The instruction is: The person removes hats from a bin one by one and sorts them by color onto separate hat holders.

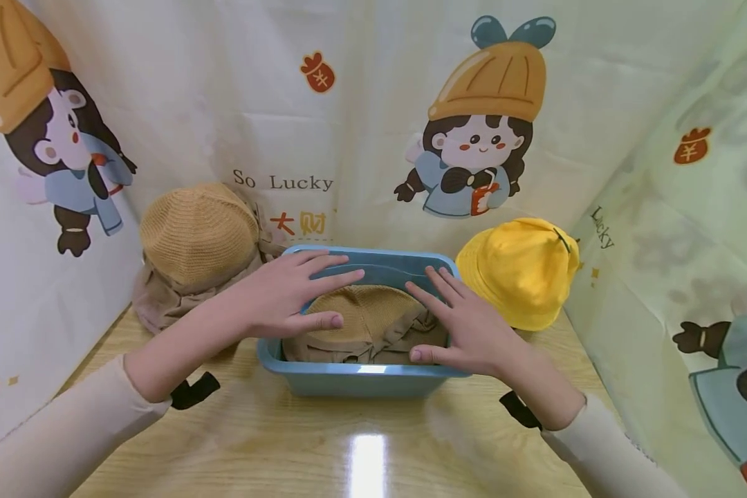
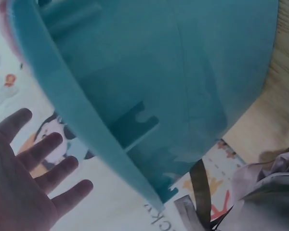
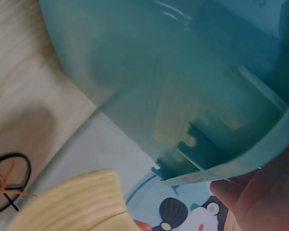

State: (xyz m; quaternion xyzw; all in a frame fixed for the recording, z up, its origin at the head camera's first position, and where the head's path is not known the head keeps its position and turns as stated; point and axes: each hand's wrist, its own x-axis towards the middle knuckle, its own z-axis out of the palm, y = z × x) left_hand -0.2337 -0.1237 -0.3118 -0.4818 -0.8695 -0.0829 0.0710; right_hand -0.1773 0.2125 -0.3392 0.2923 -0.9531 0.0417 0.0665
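Note:
A blue plastic bin [image 1: 361, 384] stands on the table. Inside it lies a hat [image 1: 355, 311] with a tan woven crown and brown fabric, partly covered by the hands. My left hand [image 1: 289, 290] is over the bin's left side, fingers extended and thumb apart, holding nothing. Over the right side is my right hand [image 1: 469, 325], its fingers also straight and spread. In the left wrist view, the left hand [image 2: 36, 178] shows spread fingers beside the bin's rim [image 2: 82, 110]. The right wrist view has the right hand [image 3: 265, 197] close by the rim, partly hidden.
A second tan woven hat [image 1: 199, 238] with brown cloth sits left of the bin. To the right, a yellow bucket hat [image 1: 523, 273] rests near the back corner. Printed curtains [image 1: 373, 124] enclose the wooden table [image 1: 274, 449] at the back and sides.

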